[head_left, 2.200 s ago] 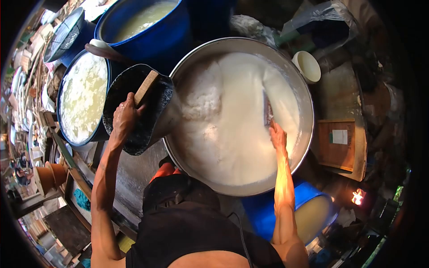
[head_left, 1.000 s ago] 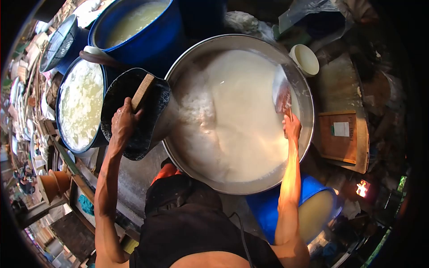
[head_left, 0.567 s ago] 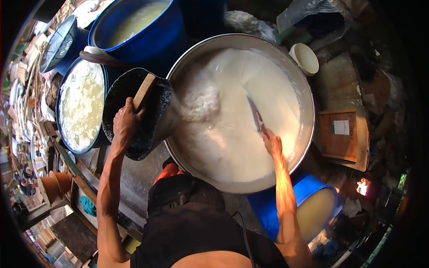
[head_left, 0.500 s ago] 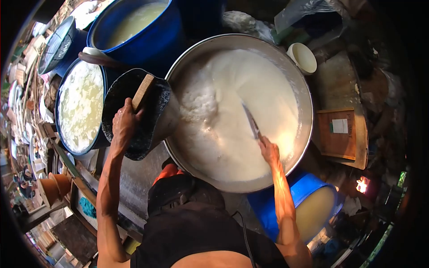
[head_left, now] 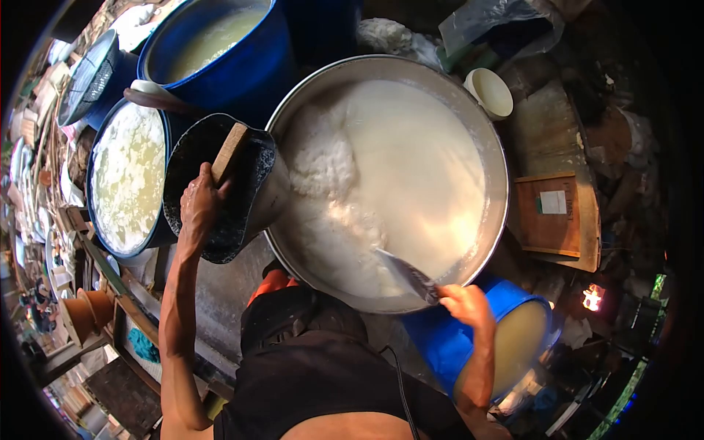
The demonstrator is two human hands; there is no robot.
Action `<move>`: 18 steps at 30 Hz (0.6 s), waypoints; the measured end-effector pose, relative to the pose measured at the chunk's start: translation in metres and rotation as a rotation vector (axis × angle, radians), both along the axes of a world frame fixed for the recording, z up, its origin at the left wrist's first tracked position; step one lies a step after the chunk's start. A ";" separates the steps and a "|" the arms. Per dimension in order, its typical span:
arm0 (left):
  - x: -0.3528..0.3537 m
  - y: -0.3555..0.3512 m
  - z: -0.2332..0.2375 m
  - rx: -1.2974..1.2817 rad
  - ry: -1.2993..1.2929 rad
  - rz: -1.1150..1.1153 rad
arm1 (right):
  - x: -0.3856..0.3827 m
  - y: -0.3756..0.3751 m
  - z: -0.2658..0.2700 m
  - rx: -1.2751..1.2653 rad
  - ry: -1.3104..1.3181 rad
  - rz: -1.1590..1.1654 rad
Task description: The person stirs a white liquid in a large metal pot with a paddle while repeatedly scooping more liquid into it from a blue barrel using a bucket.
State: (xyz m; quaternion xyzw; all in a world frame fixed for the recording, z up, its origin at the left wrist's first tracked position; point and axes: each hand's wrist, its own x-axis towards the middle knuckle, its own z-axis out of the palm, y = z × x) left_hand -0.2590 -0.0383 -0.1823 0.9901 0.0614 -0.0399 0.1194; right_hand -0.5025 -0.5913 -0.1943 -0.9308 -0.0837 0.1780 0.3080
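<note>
My left hand (head_left: 201, 198) is closed round the wooden handle (head_left: 229, 152) of a dark bucket, which is tipped with its mouth against the left rim of a wide metal vat (head_left: 496, 220). White liquid (head_left: 411, 147) fills much of the vat, with foam (head_left: 323, 165) on its left side. At the vat's lower right, my right hand (head_left: 466, 303) grips the end of a long flat paddle (head_left: 411, 277). The paddle's far end points up and left, at the surface of the liquid.
Blue barrels (head_left: 253, 66) with pale liquid stand at upper left, one holding white curds (head_left: 130, 176). A tilted blue barrel (head_left: 440, 345) lies below the vat's right side. A white bowl (head_left: 490, 94) and wooden box (head_left: 550, 216) are at right. Fire glows (head_left: 593, 298) at far right.
My right hand has moved down and slightly right, drawing the paddle toward the vat's near rim. The paddle now slants more sideways. My left hand and the bucket are nearly where they were.
</note>
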 end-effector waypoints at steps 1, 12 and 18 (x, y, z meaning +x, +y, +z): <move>0.000 0.001 -0.001 0.004 0.001 -0.003 | 0.006 -0.011 0.020 0.125 0.369 -0.239; 0.003 -0.005 0.001 0.046 0.001 0.004 | 0.147 -0.054 -0.075 0.182 -0.053 -0.932; 0.000 -0.010 0.005 0.066 -0.015 0.004 | 0.228 -0.071 -0.163 0.235 -0.035 -0.802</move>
